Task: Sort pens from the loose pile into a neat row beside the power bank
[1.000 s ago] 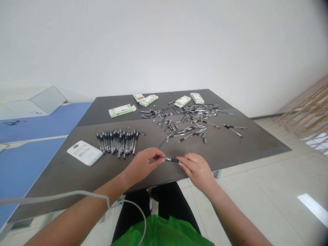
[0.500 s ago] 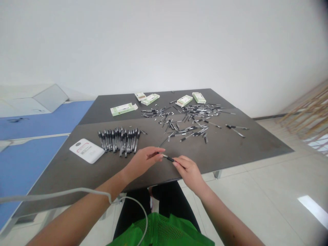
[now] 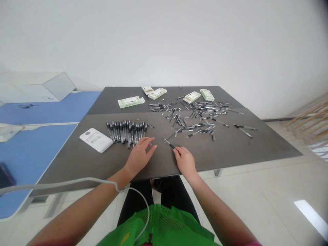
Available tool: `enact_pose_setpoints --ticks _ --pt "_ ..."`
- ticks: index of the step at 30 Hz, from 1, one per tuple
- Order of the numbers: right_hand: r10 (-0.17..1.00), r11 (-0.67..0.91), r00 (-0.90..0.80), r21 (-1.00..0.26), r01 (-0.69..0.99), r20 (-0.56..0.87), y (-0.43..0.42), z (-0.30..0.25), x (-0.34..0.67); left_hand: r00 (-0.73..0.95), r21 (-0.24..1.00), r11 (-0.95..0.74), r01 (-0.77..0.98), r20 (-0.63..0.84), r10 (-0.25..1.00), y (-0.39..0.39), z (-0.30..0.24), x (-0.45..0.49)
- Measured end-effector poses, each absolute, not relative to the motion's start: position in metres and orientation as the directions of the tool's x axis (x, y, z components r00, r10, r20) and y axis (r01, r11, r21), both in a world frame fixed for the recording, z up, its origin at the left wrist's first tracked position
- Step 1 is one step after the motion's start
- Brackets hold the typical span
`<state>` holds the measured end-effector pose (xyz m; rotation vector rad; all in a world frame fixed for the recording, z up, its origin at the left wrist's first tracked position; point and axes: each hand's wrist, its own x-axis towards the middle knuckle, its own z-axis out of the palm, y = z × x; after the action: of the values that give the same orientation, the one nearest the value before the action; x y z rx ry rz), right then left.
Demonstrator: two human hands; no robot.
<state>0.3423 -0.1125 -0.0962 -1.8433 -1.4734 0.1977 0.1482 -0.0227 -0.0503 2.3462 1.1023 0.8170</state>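
My right hand [image 3: 185,160] grips a black and clear pen [image 3: 170,144] by its dark grip end, with the pen's other end pointing up and left over the table. To its left, my left hand [image 3: 141,152] holds nothing, its thumb and fingers apart. Just beyond the left hand lies a row of capped pens [image 3: 125,132], packed side by side, and my fingers partly cover its near right end. Further back and right is a scattered heap of loose pens and caps [image 3: 205,111].
Several green and white pen boxes [image 3: 131,101] lie along the back of the dark table [image 3: 153,164]. At the left is a white card-like plate [image 3: 96,140]. A pale cable [image 3: 89,179] crosses over my left forearm. Blue tables [image 3: 51,136] stand left; a few pens [image 3: 244,130] lie far right.
My left hand has let go of the pen's end and moved left toward the row, its fingers spreading. My right hand keeps the pen. The view has shifted slightly.
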Motion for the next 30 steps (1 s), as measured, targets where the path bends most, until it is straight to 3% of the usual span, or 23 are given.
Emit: enact_pose_setpoints --ticks 18,25,30 --pt "0.886 0.033 0.33 -0.754 0.656 0.326 -0.117 -0.099 0.349 0.364 0.659 -0.433 0.615 0.25 0.897 -0.012 -0.048 0.12" --pt "0.9 0.021 0.381 -0.894 0.448 0.212 -0.133 -0.087 0.348 0.405 0.693 -0.445 0.567 0.236 0.883 -0.018 -0.042 0.128" --pt "0.916 -0.031 0.396 -0.975 0.222 0.061 -0.147 -0.079 0.342 0.498 0.806 -0.392 0.443 0.141 0.855 -0.027 -0.021 0.15"
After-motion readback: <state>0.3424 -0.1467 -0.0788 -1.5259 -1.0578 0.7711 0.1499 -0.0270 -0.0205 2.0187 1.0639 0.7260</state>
